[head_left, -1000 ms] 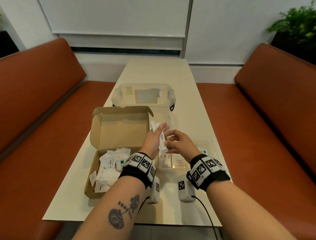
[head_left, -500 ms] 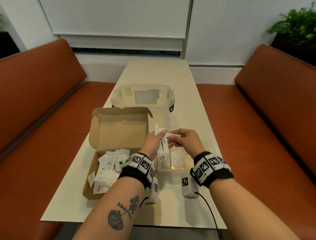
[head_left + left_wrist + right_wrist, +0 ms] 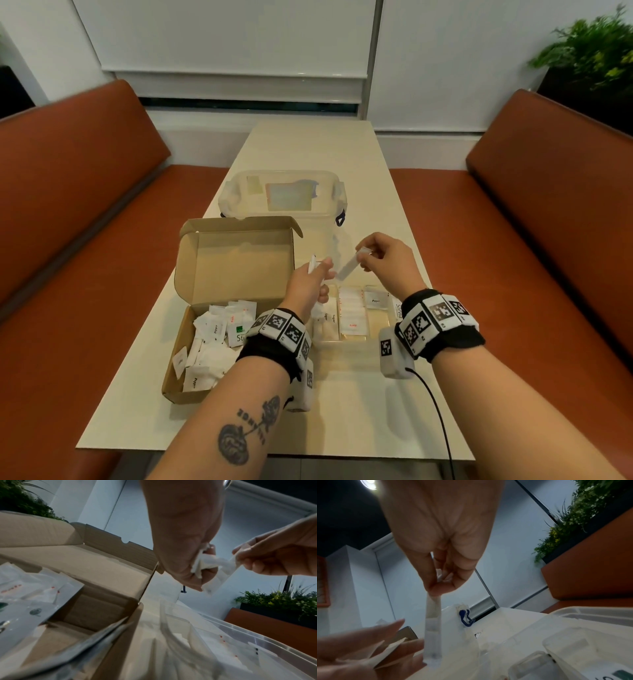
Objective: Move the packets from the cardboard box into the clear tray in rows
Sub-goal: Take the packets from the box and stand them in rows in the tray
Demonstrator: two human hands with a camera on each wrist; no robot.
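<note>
Packet [image 3: 349,269] now pulled clear by R hand [image 3: 387,263] — L hand [image 3: 308,287] keeps rest.

A café or canteen booth; orange padded benches [image 3: 85,192] flank a narrow table [image 3: 342,411].

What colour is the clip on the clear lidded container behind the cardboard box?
Blue. The clip on the clear lidded container shows best in the right wrist view.
</note>
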